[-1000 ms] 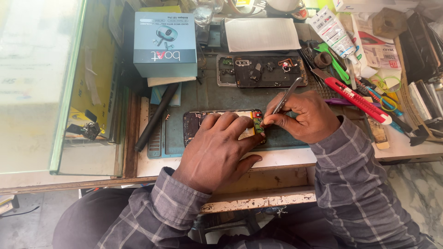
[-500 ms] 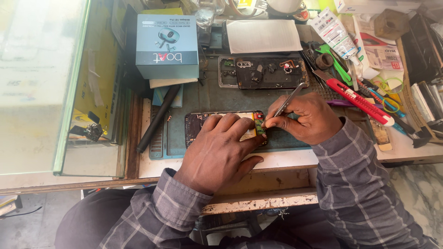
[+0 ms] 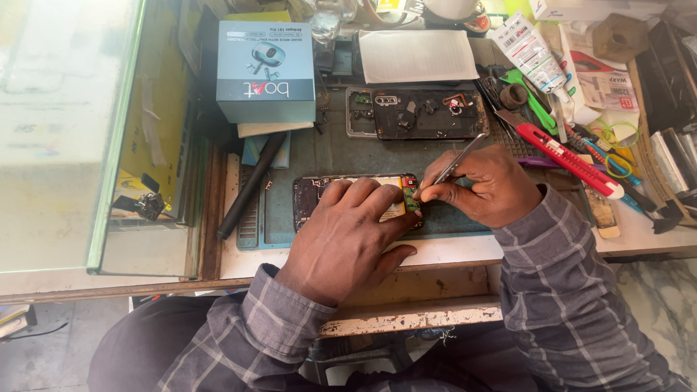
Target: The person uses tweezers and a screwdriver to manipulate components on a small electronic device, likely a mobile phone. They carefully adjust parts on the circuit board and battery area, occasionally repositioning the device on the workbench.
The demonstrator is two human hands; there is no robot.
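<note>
Nearest the camera, the left hand [image 3: 347, 236] lies flat on an opened black phone body with its back cover off [image 3: 314, 197], its fingers [image 3: 363, 199] slightly spread and pressed down across the yellow and green insides to steady it. The phone lies lengthwise on a blue-green rubber work mat [image 3: 279, 210] at the front of the cluttered wooden bench [image 3: 450, 250].

Just beside it, the right hand [image 3: 485, 185] has its fingers pressed together, pinching a pair of slim silver metal tweezers [image 3: 462, 157]; the tip meets the small green circuit board at the phone's right end [image 3: 412, 197], touching it as far as one can tell.

A long black cylindrical rod [image 3: 251, 185] lies slanted at the mat's left edge. Right of the right hand, a red and white utility knife [image 3: 570, 158] rests diagonally among green and yellow rubber bands.

Farther back lies a second dark phone chassis, opened face up [image 3: 417, 114], holding small loose parts and a camera module inside its frame. Left of it, a closed teal cardboard box picturing earbuds [image 3: 266, 70] stands on a stack of flat packets; its contents cannot be seen. Behind the chassis lies a white rectangular cloth or pad [image 3: 419, 55], and to the right a white squeeze tube with a barcode label [image 3: 532, 47].
</note>
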